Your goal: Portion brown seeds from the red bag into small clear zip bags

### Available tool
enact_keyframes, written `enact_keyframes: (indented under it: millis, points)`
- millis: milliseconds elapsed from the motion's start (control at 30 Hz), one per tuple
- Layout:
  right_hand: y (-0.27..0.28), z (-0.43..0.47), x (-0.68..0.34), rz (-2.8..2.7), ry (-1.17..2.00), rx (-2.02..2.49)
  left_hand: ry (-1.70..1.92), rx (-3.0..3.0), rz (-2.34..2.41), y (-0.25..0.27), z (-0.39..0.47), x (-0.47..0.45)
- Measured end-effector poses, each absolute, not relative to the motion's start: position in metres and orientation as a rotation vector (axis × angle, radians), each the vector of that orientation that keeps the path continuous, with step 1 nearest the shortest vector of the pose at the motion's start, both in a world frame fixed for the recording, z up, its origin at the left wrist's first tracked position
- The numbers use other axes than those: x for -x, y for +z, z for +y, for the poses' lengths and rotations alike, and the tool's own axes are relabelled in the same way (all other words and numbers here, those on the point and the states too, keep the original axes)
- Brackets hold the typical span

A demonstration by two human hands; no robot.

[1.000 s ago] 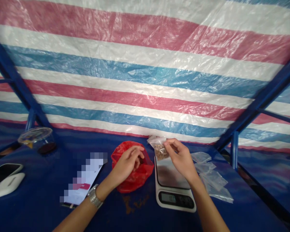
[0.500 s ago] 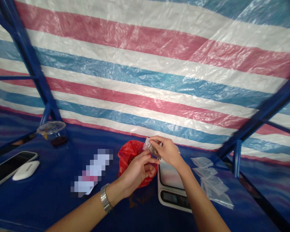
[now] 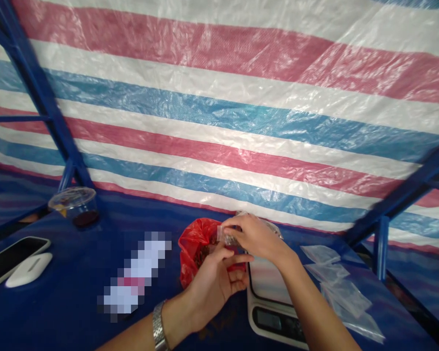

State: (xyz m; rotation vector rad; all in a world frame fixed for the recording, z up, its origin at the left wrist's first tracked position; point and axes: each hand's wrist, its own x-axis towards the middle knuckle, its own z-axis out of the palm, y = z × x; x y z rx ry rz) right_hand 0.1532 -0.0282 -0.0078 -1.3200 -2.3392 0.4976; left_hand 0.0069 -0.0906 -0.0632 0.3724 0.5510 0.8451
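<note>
A small clear plastic bag (image 3: pixel 227 237) is between my hands, above the gap between a red plastic bag and a white scale. My right hand (image 3: pixel 258 238) pinches it from above; my fingers and the glare hide most of its contents. My left hand (image 3: pixel 214 282), with a metal watch (image 3: pixel 159 324) at the wrist, has its thumb and index finger at the lower edge of the small bag, its other fingers loosely bent. The open red bag (image 3: pixel 192 239) holds brown dried pieces (image 3: pixel 202 254). The scale (image 3: pixel 274 280) is partly under my right forearm.
Several empty clear bags (image 3: pixel 346 292) lie right of the scale. To the left are a blurred-out item (image 3: pixel 137 275), a white earphone case (image 3: pixel 29 269), a phone (image 3: pixel 10 258) and a clear tub (image 3: pixel 75 207) with dark contents. Striped sheeting (image 3: pixel 219 122) and blue posts (image 3: pixel 381 248) stand behind.
My view has shifted slightly, and the scale and empty bags appear farther right and lower. My hands have closed in around the small bag, and the red bag's contents show more.
</note>
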Motion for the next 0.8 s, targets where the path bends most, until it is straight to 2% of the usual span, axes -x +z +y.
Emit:
enact_keyframes:
  millis: [533, 800]
  points:
    - [-0.0133, -0.0255, -0.1545, -2.280, 0.634, 1.192, 0.811, -0.286, 0.562, -0.0575, -0.0930, -0.0075]
    - [-0.0125, -0.0261, -0.1546, -2.291, 0.568, 1.219, 0.777, -0.311, 0.547, -0.0536, -0.0913, -0.0040]
